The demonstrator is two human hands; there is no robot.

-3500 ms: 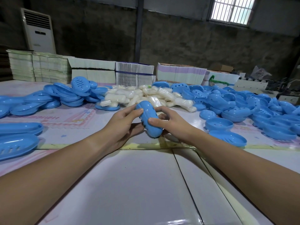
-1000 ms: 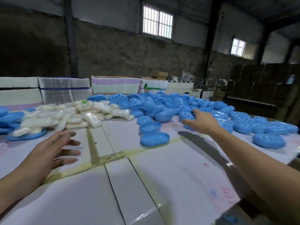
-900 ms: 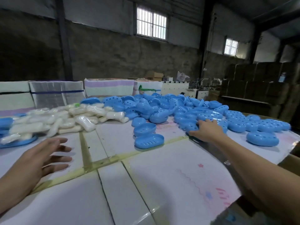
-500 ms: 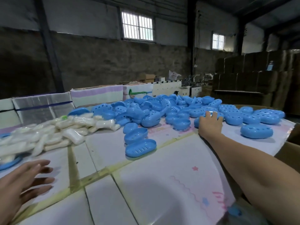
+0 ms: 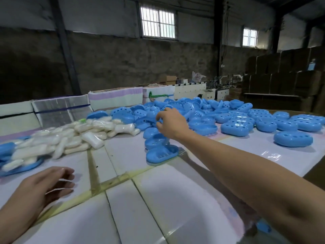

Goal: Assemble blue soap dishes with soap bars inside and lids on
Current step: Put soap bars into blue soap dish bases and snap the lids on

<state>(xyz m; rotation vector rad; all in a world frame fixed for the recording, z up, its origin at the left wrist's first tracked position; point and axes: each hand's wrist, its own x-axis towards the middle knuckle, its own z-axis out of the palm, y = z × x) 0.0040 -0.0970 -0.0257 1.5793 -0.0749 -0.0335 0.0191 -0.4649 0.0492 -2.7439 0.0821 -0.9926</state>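
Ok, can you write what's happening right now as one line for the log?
right hand: reaching over blue dish pile, empty | left hand: open above table, empty | wrapped soap bars: untouched

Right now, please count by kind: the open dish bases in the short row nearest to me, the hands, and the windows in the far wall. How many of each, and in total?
open dish bases: 3
hands, left hand and right hand: 2
windows: 2
Total: 7
The piles behind are too many to count.
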